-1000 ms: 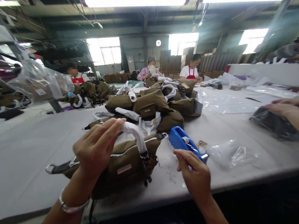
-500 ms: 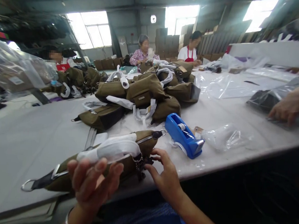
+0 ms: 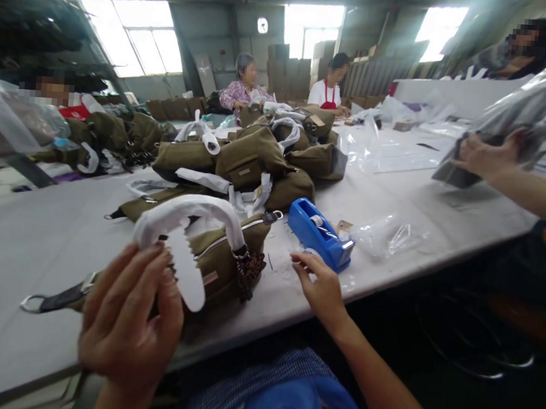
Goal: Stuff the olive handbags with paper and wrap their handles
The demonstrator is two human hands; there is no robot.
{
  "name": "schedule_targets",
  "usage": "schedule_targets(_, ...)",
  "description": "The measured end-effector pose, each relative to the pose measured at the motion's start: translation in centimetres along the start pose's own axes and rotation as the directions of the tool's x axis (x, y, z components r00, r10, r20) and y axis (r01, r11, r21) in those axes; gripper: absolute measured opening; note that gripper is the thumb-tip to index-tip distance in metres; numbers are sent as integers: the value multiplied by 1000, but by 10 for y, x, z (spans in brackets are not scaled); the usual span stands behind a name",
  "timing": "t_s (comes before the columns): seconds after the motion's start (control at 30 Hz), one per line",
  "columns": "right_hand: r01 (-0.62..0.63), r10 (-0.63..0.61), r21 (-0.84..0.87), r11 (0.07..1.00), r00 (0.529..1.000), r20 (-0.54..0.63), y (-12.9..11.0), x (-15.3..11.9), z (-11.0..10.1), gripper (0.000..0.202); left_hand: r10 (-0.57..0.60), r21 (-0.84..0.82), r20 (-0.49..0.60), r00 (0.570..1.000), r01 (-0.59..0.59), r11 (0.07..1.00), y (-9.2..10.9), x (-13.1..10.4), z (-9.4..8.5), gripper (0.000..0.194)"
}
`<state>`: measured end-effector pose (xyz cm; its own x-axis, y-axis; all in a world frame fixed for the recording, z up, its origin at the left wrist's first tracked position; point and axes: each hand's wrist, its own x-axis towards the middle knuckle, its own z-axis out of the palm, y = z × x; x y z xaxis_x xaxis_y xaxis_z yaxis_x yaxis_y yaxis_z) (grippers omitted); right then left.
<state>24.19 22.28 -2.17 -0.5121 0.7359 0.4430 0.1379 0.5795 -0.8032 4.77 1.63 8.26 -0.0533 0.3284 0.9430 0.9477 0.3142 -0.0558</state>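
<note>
My left hand [image 3: 129, 313] is closed, its fingertips and thumb pinching a flat white strip with a toothed edge [image 3: 188, 273] beside the handle. Behind it, an olive-green handbag [image 3: 217, 266] lies on the table, its arched handle [image 3: 198, 204] wrapped in white. A dark brown beaded charm [image 3: 250, 268] hangs at the handle's right end. To the right of the bag, my right hand [image 3: 318, 288] has thumb and forefinger pressed together; anything between them is too small to make out. Just past it stands a blue tape dispenser [image 3: 320, 233].
A heap of olive handbags [image 3: 252, 159] with wrapped handles lies behind. Clear plastic [image 3: 392, 234] is right of the dispenser. At right a co-worker's hands [image 3: 491, 154] hold a plastic-bagged dark item [image 3: 462, 171]. The table's front edge [image 3: 389, 287] runs close to me. Other people work farther back.
My left hand has turned from palm up to a pinch on the toothed strip. The bag's handle now arches upright. My right hand has left the charm, moving right. The co-worker has lifted the bagged item.
</note>
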Motion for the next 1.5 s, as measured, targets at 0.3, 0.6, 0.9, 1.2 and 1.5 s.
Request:
schedule_targets(0.3,189,-175,-556,810,981,80,4,36,36,30,165,-500,259,952,-15,866,4,-19,9,34)
schedule_targets(0.6,158,-170,-93,983,975,-142,-5,41,29,11,69,-559,659,749,426,711,7,-9,5,21)
schedule_targets(0.9,297,-290,329,897,954,-71,-90,13,-3,15,-74,-437,815,575,694,572,22,6,18,26)
schedule_targets(1.2,195,-158,657,728,981,-115,-107,3,-15,9,212,-282,948,236,934,221,59,2,-1,33)
schedule_targets(1.5,-206,323,654,728,944,-63,-68,-5,-21,17,35,-137,991,133,973,186,53,-12,-13,31)
